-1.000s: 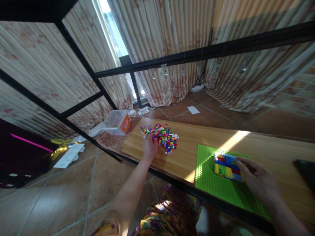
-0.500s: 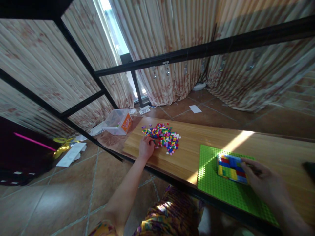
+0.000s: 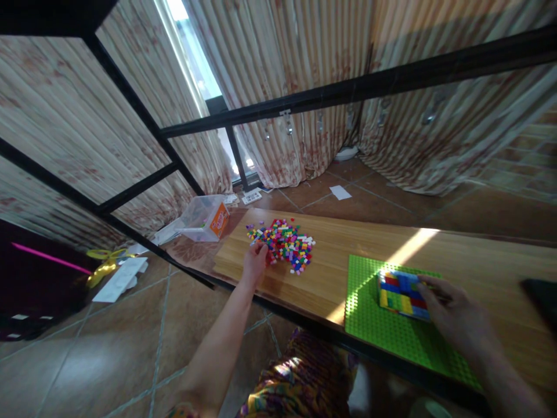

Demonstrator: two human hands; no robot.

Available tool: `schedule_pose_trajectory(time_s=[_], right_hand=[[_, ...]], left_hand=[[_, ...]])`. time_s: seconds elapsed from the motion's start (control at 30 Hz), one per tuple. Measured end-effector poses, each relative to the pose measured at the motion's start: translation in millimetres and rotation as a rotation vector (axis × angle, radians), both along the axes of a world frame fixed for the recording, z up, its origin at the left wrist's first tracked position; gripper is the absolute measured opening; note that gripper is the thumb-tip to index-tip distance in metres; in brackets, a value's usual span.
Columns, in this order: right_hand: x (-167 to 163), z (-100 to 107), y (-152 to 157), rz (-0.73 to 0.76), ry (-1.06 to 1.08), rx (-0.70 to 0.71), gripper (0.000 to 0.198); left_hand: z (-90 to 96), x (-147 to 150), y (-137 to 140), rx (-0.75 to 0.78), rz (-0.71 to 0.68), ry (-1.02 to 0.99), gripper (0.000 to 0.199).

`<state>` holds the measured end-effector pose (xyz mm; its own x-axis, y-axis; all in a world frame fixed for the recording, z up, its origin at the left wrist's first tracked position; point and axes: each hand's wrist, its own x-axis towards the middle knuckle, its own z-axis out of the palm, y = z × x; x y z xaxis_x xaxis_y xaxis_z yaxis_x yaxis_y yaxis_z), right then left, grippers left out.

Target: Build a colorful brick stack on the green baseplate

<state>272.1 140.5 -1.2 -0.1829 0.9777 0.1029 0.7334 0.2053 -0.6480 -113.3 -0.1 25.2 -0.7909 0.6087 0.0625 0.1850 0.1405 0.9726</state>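
My left hand is at the near left edge of a heap of small toy bricks in many colours. Its thumb and fingers are drawn together; whatever may be between them is too small to make out. On the right, my right hand has its curled fingers on the right end of a flat block of joined bricks, in red, blue, yellow and green. That block is over a green studded baseplate; whether it is pressed onto the studs I cannot tell. My hand hides its right end.
The wooden tabletop carries the heap and baseplate. Beyond its left end is a clear plastic box with an orange label. A dark object lies at the far right. A black metal bar crosses ahead, before curtains.
The whole view has shifted slightly. My left fingers have drawn closer together at the heap's edge. My right hand stays at the brick block, which looks much the same.
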Motion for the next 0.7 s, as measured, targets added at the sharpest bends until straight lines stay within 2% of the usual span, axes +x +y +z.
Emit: schedule_pose_trajectory(time_s=[0.13, 0.23, 0.37, 0.47, 0.6, 0.7], right_hand=[[-5.6, 9.6, -6.6, -0.012, -0.001, 0.186, 0.039], [-17.5, 24.1, -19.5, 0.046, 0.145, 0.289, 0.036], [-44.1, 39.6, -48.5, 0.216, 0.437, 0.136, 0.027], [-62.8, 42.6, -68.8, 0.257, 0.582, -0.035, 0.025], [-71.4, 40.7, -79.6, 0.281, 0.736, -0.225, 0.024], [-68.9, 40.4, -78.7, 0.234, 0.867, -0.313, 0.022]], left_hand=[[10.0, 28.2, 1.7, 0.018, -0.122, -0.175, 0.027], [15.2, 61.7, 4.6, 0.024, -0.235, -0.274, 0.031], [18.0, 117.0, 9.6, 0.002, -0.465, -0.257, 0.026], [20.4, 152.9, 10.8, -0.029, -0.612, -0.175, 0.021], [25.7, 179.5, 11.3, -0.108, -0.693, -0.068, 0.018], [28.9, 188.5, 12.3, -0.092, -0.686, -0.142, 0.02]])
